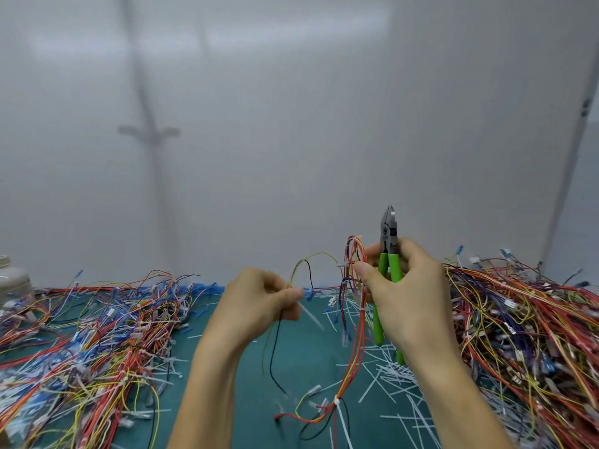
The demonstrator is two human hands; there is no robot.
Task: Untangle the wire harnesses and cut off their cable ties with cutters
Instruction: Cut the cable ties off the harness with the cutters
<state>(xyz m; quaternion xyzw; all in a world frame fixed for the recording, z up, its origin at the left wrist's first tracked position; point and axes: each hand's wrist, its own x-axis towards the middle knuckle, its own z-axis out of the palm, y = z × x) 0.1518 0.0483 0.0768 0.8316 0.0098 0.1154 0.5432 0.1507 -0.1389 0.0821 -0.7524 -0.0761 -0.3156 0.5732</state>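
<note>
left hand (265, 296): pinching a yellow-and-black wire pair (304, 270) between thumb and curled fingers, at 7 o'clock from frame centre; probably teasing those strands away from the bundle.
right hand (411, 293): clenching round the green handles of the cutters (389, 241), thumb tip touching the held harness (355, 254); likely keeping the tool ready while steadying the wires.
cutters: pointing up toward 12 o'clock, tips appearing nearly together, biting nothing.
held harness: looping up at the cutters' 9 o'clock, trailing down toward 6 o'clock over the green mat (252, 400).
cable tie (337, 401): binding the harness low at 6 o'clock, apparently awaiting the cut.
cut ties (389, 380): lying scattered on the mat at 5 o'clock.
left pile (97, 335): sprawling at 8 o'clock.
right pile (525, 319): sprawling at 4 o'clock.
white container (13, 280): sitting at the 9 o'clock edge, contents not showing.
</note>
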